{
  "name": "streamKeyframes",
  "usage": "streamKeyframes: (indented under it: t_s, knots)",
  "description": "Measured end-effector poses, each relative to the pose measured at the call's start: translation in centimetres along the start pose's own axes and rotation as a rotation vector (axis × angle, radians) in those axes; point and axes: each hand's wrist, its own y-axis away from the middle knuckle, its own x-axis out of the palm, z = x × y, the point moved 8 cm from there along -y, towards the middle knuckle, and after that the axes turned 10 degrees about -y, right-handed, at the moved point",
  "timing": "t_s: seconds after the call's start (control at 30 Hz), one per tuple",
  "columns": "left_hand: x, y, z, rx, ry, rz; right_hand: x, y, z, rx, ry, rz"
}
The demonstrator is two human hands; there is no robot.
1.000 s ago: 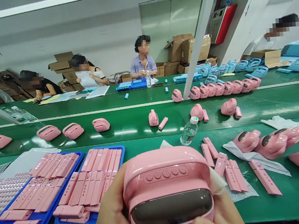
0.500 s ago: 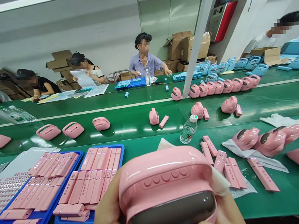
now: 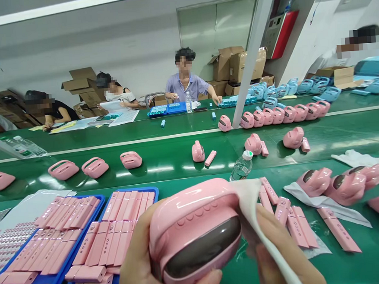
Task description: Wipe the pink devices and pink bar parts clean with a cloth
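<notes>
A glossy pink handled device point(image 3: 196, 232) with a dark oval window and a row of small round buttons is close to the camera, tilted. My left hand point(image 3: 136, 262) is wrapped round its left side and underside, thumb below the window. My right hand point(image 3: 281, 243) pinches a white cloth point(image 3: 252, 202), which touches the device's right end near the handle. To the left, two blue trays point(image 3: 156, 196) hold many pink bars point(image 3: 110, 247). More pink bars point(image 3: 296, 227) lie to the right of my right hand.
Pink devices on white cloth point(image 3: 353, 210) sit at the right. A water bottle point(image 3: 241, 166) stands behind the held device. Pink devices point(image 3: 63, 169) line the green conveyor point(image 3: 165, 171). Several people sit across it, with blue parts and cardboard boxes point(image 3: 249, 64).
The device has turned and shifted left. My right hand has moved off its underside to its right end, bringing the cloth into fuller view. Across the conveyor, one person's paper is lower.
</notes>
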Motion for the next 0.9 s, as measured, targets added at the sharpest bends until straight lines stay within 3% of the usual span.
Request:
streamKeyframes:
  t_s: [0.1,0.2,0.27,0.4,0.57,0.63,0.73,0.77,0.9]
  knots:
    - [0.0,-0.3,-0.4,0.021,-0.104,-0.048,1.3,0.7,1.2,-0.164,0.245,0.013]
    - [0.5,-0.5,-0.4,-0.031,-0.087,0.024,2.5,1.2,2.2,-0.322,0.387,0.020]
    - [0.6,-0.6,-0.2,-0.052,-0.048,0.052,2.8,1.2,2.3,-0.393,0.415,0.066]
    - [-0.7,-0.9,-0.2,0.038,-0.182,-0.062,4.1,1.0,1.8,-0.505,0.481,0.301]
    - [-0.1,-1.1,1.0,0.014,-0.111,0.054,4.5,1.2,2.7,-0.629,0.376,0.251]
    - [-0.3,-1.0,1.5,-0.048,-0.110,0.062,3.1,1.2,0.8,-0.472,0.258,0.254]
    - [-0.5,-0.9,2.5,-0.200,-0.080,0.096,-0.8,1.4,-4.7,-0.003,0.020,0.188]
    - [-0.4,-0.9,2.8,-0.236,-0.060,0.128,-1.9,1.5,-5.7,0.072,-0.012,0.158]
    - [0.1,-1.1,3.5,-0.210,-0.110,0.238,-4.7,1.0,-7.7,0.432,-0.020,-0.116]
